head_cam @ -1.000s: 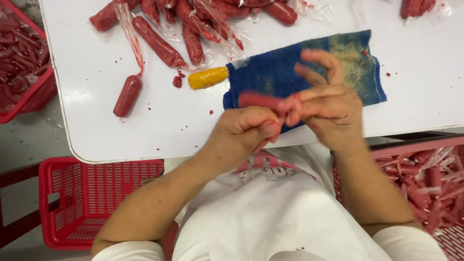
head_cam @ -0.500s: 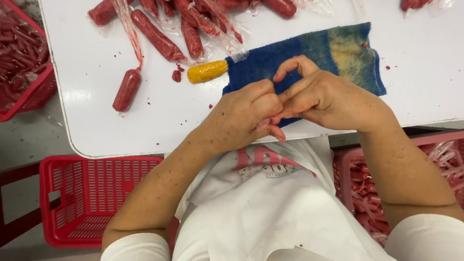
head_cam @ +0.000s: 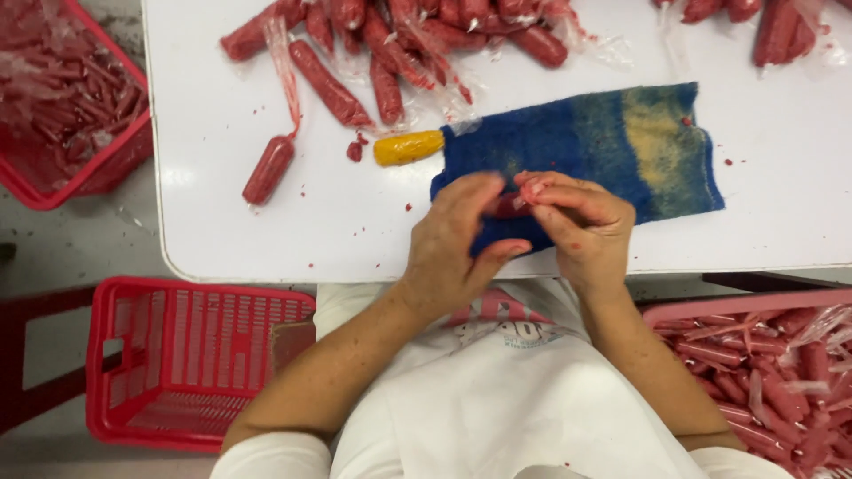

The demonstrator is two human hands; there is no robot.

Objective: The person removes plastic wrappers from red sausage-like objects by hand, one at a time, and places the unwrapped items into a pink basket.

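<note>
My left hand (head_cam: pixel 457 244) and my right hand (head_cam: pixel 581 222) meet over the near edge of a white table (head_cam: pixel 222 222). Between their fingers is a small red sausage (head_cam: pixel 510 207), mostly hidden; both hands pinch it. Under them lies a blue and yellow cloth (head_cam: pixel 612 146). A yellow handle (head_cam: pixel 407 147) pokes out from the cloth's left end. Several red sausages in clear casing (head_cam: pixel 390 44) lie at the table's far side, and one single sausage (head_cam: pixel 268 168) lies apart at the left.
An empty red basket (head_cam: pixel 191 359) stands on the floor at my lower left. A red crate of sausage casings (head_cam: pixel 67 106) is at the upper left, and a pink crate of sausages (head_cam: pixel 763 372) at my lower right.
My hands have moved slightly left and closer over the cloth; the right fingers that were spread a second ago are now curled on the sausage.
</note>
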